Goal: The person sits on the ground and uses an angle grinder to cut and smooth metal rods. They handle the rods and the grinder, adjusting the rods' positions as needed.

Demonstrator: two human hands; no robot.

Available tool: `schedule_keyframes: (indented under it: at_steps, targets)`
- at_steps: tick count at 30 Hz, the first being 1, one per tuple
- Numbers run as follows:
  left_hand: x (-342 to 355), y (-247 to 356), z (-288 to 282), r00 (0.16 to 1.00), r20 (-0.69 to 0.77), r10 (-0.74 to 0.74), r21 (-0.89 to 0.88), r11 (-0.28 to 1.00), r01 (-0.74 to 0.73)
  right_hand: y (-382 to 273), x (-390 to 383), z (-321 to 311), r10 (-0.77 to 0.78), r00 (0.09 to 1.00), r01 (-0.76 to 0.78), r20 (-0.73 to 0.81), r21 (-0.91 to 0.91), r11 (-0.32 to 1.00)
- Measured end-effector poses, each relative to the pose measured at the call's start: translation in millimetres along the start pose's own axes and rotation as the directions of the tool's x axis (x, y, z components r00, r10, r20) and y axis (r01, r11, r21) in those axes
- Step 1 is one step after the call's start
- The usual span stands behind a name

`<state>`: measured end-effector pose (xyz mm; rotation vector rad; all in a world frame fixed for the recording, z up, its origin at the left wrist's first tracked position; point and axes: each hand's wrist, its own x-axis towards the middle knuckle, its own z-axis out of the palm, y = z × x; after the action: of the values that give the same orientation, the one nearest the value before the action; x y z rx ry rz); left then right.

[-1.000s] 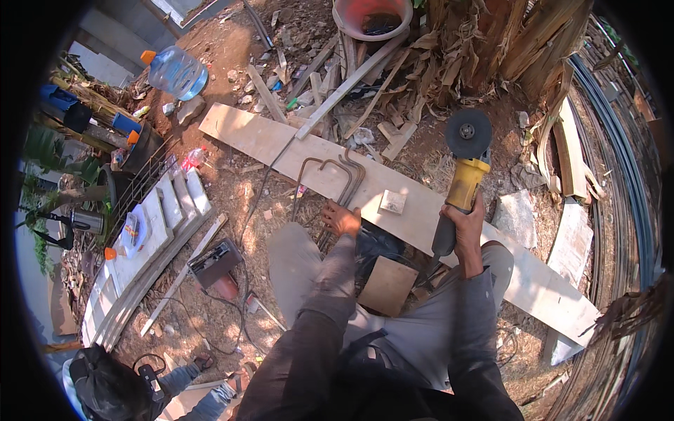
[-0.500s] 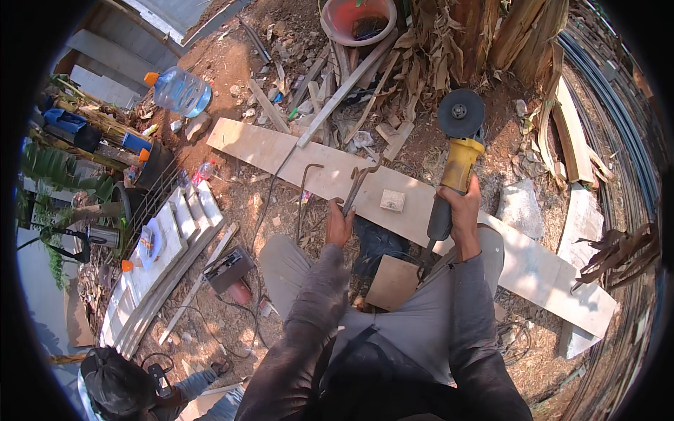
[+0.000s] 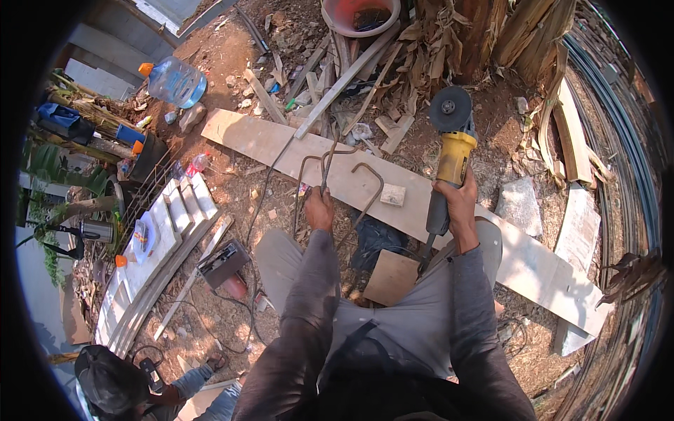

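Observation:
My left hand (image 3: 319, 209) is closed round bent rusty metal rods (image 3: 325, 165) over a long plywood plank (image 3: 260, 144); another hooked rod (image 3: 379, 184) rests just right of it. My right hand (image 3: 460, 203) grips a yellow-and-black angle grinder (image 3: 455, 154) upright, its dark disc (image 3: 451, 107) at the top. A small pale block (image 3: 392, 195) sits on the plank between my hands. Below the plank lie a black plastic sheet (image 3: 373, 238) and a square board (image 3: 390, 277) by my legs.
A co-worker (image 3: 112, 382) is at lower left, near stacked white boards (image 3: 144, 270) and a metal box tool (image 3: 223, 263) with cables. A water jug (image 3: 175, 83), bucket (image 3: 361, 14) and scrap wood (image 3: 319, 84) lie beyond the plank. Long pipes (image 3: 611, 105) run along the right.
My left hand has moved left and up, with the rods in it shifting apart from the hooked rod on the right. The grinder has risen slightly and moved left in the view.

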<state>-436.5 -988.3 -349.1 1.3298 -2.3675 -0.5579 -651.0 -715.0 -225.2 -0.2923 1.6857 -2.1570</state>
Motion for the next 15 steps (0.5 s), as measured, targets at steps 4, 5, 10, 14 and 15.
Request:
schedule_keyframes:
  at_steps: [4, 5, 10, 14, 15]
  targets:
    - [-4, 2, -9, 0.982, 0.17, 0.079, -0.148, 0.988, -0.053, -4, 2, 2, 0.049, 0.999, -0.049, -0.002, -0.047, 0.998]
    - [-5, 4, -9, 0.974, 0.208, 0.094, -0.217, 0.975, -0.048, -5, 2, 3, 0.03, 0.999, -0.03, -0.012, -0.06, 0.998]
    - [-13, 21, -7, 0.956, -0.016, 0.294, -0.135, 0.947, -0.293, -4, 1, 5, 0.018, 1.0, -0.019, -0.026, -0.062, 0.998]
    - [-23, 50, -17, 0.973, 0.132, 0.191, -0.241, 0.958, -0.155, -4, 1, 2, -0.019, 1.0, 0.019, 0.003, -0.187, 0.982]
    - [-25, 62, -18, 0.966, 0.147, 0.211, -0.277, 0.947, -0.164, -5, 2, 1, -0.058, 0.998, 0.059, 0.01, -0.213, 0.975]
